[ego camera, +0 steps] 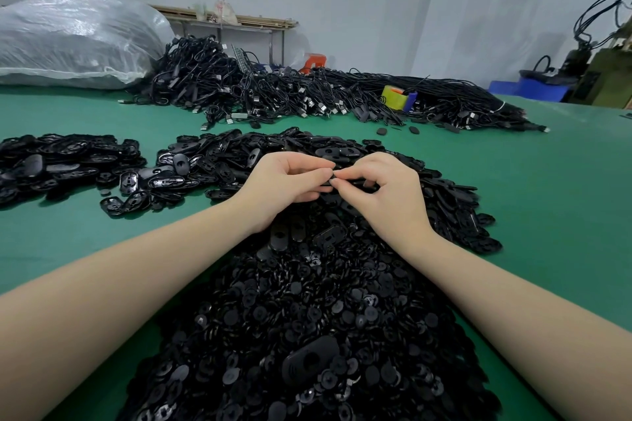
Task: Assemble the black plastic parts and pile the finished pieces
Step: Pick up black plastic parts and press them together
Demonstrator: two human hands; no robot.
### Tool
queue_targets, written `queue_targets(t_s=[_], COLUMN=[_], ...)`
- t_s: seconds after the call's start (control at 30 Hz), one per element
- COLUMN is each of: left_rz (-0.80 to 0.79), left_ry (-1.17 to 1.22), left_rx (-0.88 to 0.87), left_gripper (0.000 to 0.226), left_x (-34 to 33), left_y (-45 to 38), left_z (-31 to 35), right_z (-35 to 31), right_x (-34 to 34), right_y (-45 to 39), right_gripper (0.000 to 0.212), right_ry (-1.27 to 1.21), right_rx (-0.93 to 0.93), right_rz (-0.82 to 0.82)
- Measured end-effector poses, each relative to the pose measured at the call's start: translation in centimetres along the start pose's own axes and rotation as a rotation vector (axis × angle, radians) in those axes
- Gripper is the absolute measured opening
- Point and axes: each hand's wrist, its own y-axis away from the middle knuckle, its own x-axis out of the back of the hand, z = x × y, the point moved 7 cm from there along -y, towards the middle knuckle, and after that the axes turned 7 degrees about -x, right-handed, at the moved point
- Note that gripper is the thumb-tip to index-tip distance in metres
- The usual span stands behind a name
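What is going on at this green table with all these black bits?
A person is putting small black plastic parts together. Both the left hand and the right hand pinch one black part between their fingertips, above a big heap of loose round and oval pieces on the green table. A separate pile of oval pieces lies to the left. A tangle of black cables and a plastic-wrapped bundle sit farther back.
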Motion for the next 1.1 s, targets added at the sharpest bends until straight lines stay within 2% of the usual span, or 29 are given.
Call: queue_targets(t_s=[0.53, 0.77, 0.87, 1.1], left_rz=[0.003, -0.073, -0.1, -0.05], left_ry=[-0.033, 0.002, -0.003, -0.019], left_rx=[-0.006, 0.023, 0.031, 0.006], left_gripper=[0.012, 0.013, 0.014, 0.018], left_x=[0.0, -0.2, -0.2, -0.1], left_y=[0.0, 0.1, 0.1, 0.1], left_z=[0.0, 0.1, 0.1, 0.2], right_z=[-0.2, 0.0, 0.9, 2.4], right_x=[0.0, 0.0, -0.4, -1.3], right_y=[0.0, 0.0, -0.1, -0.4], right_gripper=[0.008, 0.01, 0.013, 0.014], right_ry=[0.001, -0.101, -0.183, -0.425], right_rx=[-0.035, -0.052, -0.151, -0.394], right_rz=[-0.037, -0.052, -0.108, -0.236])
